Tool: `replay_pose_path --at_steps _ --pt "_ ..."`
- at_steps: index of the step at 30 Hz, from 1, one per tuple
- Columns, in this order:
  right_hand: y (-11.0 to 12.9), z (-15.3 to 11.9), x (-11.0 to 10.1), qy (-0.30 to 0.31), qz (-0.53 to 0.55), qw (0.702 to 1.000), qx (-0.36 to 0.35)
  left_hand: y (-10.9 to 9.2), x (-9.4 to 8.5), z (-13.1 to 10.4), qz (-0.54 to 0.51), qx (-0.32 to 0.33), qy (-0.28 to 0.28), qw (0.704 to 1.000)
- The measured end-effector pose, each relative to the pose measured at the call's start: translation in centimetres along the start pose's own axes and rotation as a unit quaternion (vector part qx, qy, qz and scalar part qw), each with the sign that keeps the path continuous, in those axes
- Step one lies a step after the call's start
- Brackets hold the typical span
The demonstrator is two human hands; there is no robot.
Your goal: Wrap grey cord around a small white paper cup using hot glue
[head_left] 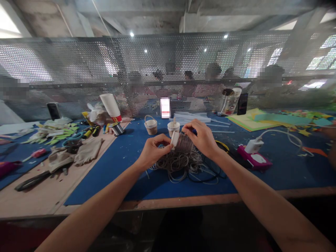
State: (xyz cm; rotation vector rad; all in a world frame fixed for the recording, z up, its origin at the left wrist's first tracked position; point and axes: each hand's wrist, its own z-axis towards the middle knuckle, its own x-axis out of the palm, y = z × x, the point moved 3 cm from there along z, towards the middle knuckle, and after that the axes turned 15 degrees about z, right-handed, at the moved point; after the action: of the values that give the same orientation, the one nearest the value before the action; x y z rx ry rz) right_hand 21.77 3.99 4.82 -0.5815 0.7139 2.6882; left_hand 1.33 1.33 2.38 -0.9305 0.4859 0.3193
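A small white paper cup (174, 140) lies tilted on its side in the air, grey-brown cord (185, 144) wound round its wall. My left hand (154, 149) grips the cup's white end between thumb and fingers. At the upper right of the cup, my right hand (201, 137) is closed in a pinch on the cord; its fingertips partly hide the strand. Beneath both hands spreads a loose heap of the same cord (181, 164) in loops. Just behind stand a cup with a looped handle (151, 126) and a white cup with a stick in it (173, 128).
Stacked paper cups (110, 105) lean at the back left, near work gloves (88, 152) and scissors (75, 138). To the right are a magenta power block (254, 157) with a charger and coloured sheets (249, 120). A lit phone (165, 107) stands before the perforated screen (157, 56).
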Motion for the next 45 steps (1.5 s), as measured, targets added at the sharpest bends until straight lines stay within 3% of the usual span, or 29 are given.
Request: replay_pose_path --at_steps 28,41,45 --pt "-1.0 -0.1 0.4 0.024 0.04 0.998 0.038 0.0 0.0 -0.1 -0.004 0.026 0.001 1.0" --pt "-1.1 0.0 0.6 0.037 0.052 0.996 0.062 -0.1 0.1 -0.1 -0.004 0.018 0.014 1.0" --pt "-1.4 -0.1 0.6 0.032 0.048 0.996 0.074 0.1 0.1 0.1 -0.021 -0.01 -0.005 1.0"
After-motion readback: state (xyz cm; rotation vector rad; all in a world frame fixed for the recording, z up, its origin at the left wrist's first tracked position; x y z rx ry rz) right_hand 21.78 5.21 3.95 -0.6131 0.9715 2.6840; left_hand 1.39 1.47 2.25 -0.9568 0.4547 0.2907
